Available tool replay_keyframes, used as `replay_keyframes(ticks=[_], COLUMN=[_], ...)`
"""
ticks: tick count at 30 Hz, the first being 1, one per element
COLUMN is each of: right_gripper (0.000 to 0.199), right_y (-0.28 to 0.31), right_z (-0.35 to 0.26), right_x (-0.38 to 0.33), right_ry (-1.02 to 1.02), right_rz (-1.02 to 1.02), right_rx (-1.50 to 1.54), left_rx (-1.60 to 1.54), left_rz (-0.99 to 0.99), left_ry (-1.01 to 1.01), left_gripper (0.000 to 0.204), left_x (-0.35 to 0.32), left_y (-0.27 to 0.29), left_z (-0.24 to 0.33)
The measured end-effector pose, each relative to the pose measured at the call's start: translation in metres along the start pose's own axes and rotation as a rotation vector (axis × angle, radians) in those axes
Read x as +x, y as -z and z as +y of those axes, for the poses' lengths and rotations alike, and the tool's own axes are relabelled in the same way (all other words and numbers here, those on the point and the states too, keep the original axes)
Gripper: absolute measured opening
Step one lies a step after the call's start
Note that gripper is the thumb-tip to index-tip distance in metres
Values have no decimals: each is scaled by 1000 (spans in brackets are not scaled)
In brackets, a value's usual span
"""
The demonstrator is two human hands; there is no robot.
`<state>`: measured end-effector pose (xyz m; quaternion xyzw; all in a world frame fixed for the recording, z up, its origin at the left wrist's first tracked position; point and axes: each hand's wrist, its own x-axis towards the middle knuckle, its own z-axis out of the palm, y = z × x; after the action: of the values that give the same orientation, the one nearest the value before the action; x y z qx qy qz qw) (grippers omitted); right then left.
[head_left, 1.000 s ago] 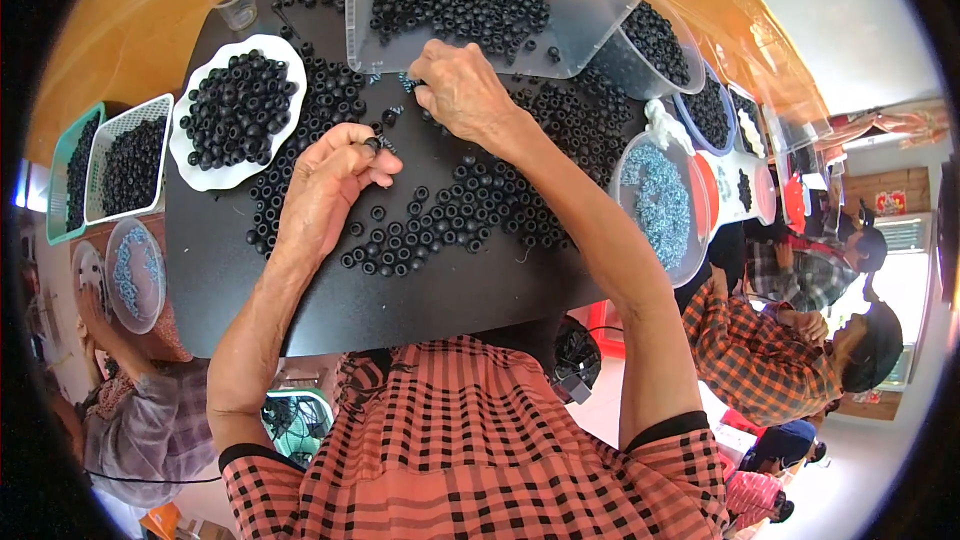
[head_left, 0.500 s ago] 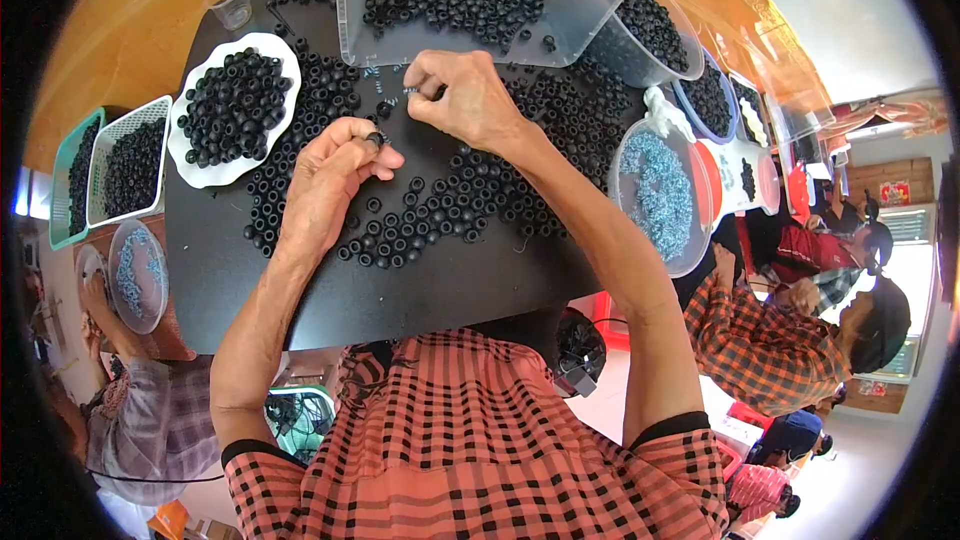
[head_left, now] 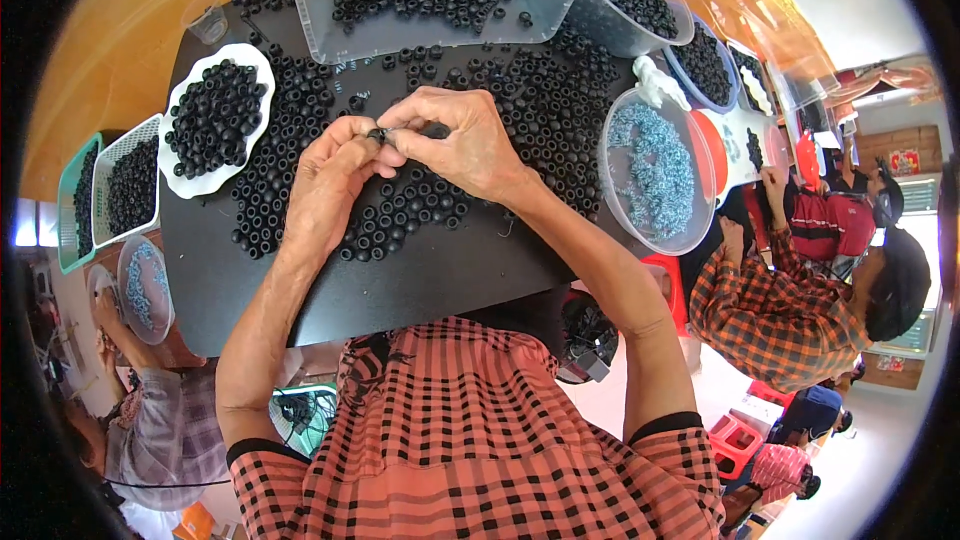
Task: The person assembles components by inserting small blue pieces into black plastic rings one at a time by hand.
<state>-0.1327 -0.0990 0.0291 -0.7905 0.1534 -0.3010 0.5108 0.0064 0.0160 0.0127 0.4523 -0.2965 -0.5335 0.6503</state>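
Note:
My left hand (head_left: 328,185) pinches a small black round part (head_left: 377,135) with a hole in it, between thumb and fingertips. My right hand (head_left: 462,145) has thumb and forefinger closed together against that part; anything between them is too small or covered to make out. Both hands hover over the dark table (head_left: 300,310), fingertips meeting. Around them lie many loose black ring-shaped parts (head_left: 280,155). A few tiny bluish coil springs (head_left: 358,100) rest just beyond my left hand.
At the far side stands a clear plastic bin (head_left: 555,0) with black parts. On the left are a white scalloped plate (head_left: 195,186) and a white basket (head_left: 97,185); on the right, a clear bowl holding bluish springs (head_left: 655,175). A person in a plaid shirt (head_left: 780,325) sits at right.
My right hand has come from the springs on the table to my left hand, and its fingertips now touch the black part there. The view has shifted slightly.

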Motion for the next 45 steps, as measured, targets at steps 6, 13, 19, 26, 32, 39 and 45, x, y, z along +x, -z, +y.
replay_keyframes(ticks=[6,13,19,26,32,39,45], right_gripper=[13,18,21,14,20,15,13], right_y=[-11,-29,-15,48,46,39,3], right_z=[3,3,-6,30,40,33,-4], right_x=[-9,-18,-25,19,35,34,11], right_ry=[26,203,195,236,272,306,145], right_rz=[119,244,151,-27,-238,-108,-101], right_rx=[66,-82,-71,-846,-1015,-794,-257], left_rx=[-53,-167,-173,-117,-113,-119,-73], left_rz=[-47,5,-102,-68,-62,-53,-30], left_ry=[22,66,67,44,53,81,11], left_gripper=[16,16,16,12,11,14,12], left_x=[1,-3,-5,-3,-5,-3,-4], left_y=[-4,-1,-4,-4,-3,-3,-3], left_z=[-3,-8,-6,-3,-3,-1,0])
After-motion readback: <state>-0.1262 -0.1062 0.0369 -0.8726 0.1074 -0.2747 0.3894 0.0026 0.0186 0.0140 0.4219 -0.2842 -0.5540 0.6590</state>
